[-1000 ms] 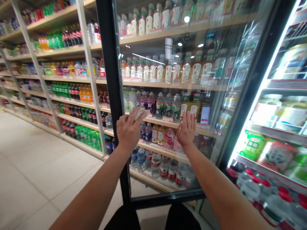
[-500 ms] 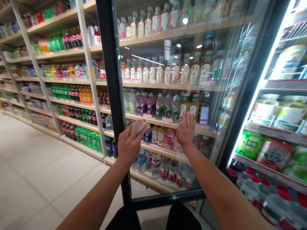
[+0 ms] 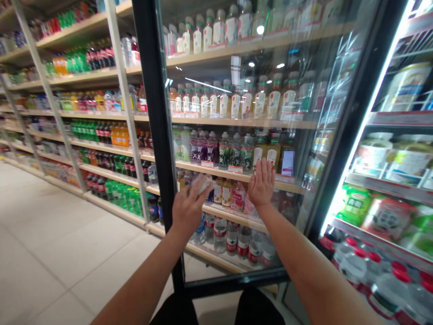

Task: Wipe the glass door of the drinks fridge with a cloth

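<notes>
A glass door [image 3: 209, 67] in a black frame [image 3: 154, 122] stands swung out in front of me. My left hand [image 3: 189, 205] is closed on a pale crumpled cloth [image 3: 204, 184] and holds it at the lower left part of the pane; motion blurs the fingers a little. My right hand [image 3: 261, 183] lies flat against the glass further right, fingers stretched upward, with nothing in it. Through the pane, behind both hands, show rows of bottled drinks [image 3: 233, 151].
Long drink shelves [image 3: 104, 144] run along the left, above a light tiled floor [image 3: 40, 243]. To the right is a lit fridge interior with jars [image 3: 411, 158], packs and red-capped bottles [image 3: 389, 280]. The door's bottom rail [image 3: 233, 282] is just above my knees.
My left hand has moved slightly right and down across the glass with the cloth. The right hand stays in the same spot on the pane.
</notes>
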### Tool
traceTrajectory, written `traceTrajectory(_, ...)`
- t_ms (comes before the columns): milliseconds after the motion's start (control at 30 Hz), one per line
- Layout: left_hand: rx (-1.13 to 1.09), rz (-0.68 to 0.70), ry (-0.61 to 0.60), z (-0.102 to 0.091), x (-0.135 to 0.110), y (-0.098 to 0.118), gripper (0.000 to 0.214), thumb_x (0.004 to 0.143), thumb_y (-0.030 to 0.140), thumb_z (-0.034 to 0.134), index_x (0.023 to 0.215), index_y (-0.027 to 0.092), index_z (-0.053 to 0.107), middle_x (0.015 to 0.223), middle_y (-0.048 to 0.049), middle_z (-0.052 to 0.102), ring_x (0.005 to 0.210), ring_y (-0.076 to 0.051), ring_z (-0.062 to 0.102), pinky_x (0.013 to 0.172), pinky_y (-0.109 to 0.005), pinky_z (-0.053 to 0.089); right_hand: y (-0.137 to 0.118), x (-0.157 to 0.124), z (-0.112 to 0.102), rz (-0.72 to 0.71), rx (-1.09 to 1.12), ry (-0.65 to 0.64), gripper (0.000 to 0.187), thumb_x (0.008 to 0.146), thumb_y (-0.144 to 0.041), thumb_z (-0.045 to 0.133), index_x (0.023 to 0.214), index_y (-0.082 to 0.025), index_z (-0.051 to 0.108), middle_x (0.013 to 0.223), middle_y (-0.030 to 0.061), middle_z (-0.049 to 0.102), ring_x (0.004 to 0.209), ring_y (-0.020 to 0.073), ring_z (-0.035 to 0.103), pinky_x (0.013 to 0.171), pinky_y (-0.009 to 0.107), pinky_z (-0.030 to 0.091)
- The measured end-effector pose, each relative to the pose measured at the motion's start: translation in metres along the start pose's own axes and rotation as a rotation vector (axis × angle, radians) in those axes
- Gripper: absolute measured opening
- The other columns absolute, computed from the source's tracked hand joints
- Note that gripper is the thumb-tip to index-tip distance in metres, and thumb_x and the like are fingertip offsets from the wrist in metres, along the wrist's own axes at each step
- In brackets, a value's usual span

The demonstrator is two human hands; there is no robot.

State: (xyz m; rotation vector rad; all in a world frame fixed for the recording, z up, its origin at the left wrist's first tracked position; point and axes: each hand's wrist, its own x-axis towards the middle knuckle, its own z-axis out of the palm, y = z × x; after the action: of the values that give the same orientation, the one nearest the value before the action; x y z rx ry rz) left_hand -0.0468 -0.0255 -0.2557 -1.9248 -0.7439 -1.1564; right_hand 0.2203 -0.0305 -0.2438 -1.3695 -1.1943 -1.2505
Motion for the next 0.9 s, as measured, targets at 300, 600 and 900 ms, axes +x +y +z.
traceTrajectory(300,0.033,0.095,-0.004,0.0,0.002,-0.011,0.047,0.092,0.01,0.054,0.134,0.032,0.061,0.146,0.0013,0.054,0.107,-0.026,0.058,0.089,-0.041,0.048,-0.001,-0.001,0.001,0.002,0.004,0.007,0.058,0.099,-0.026,0.031,0.156,-0.013,0.03,0.155,0.0147,0.042,0.151,0.0238,0.026,0.122,0.047,0.022)
traceTrajectory(600,-0.092,0.203,-0.069,0.016,-0.039,0.033,0.044,0.094,0.011,0.051,0.131,0.031,0.063,0.141,0.0019,0.058,0.114,-0.023,0.059,0.093,-0.037,0.046,-0.001,-0.001,0.0,0.014,0.034,-0.006,0.061,0.098,-0.024,0.032,0.157,-0.014,0.024,0.157,0.0145,0.04,0.152,0.0231,0.023,0.122,0.048,0.021)
traceTrajectory(900,-0.059,-0.042,0.055,0.005,0.02,-0.005,0.049,0.094,0.008,0.046,0.136,0.029,0.059,0.147,-0.0033,0.053,0.119,-0.026,0.056,0.095,-0.042,0.047,-0.002,0.0,0.0,0.007,0.022,-0.003,0.06,0.099,-0.025,0.032,0.157,-0.014,0.024,0.157,0.0142,0.04,0.152,0.0226,0.023,0.123,0.047,0.021)
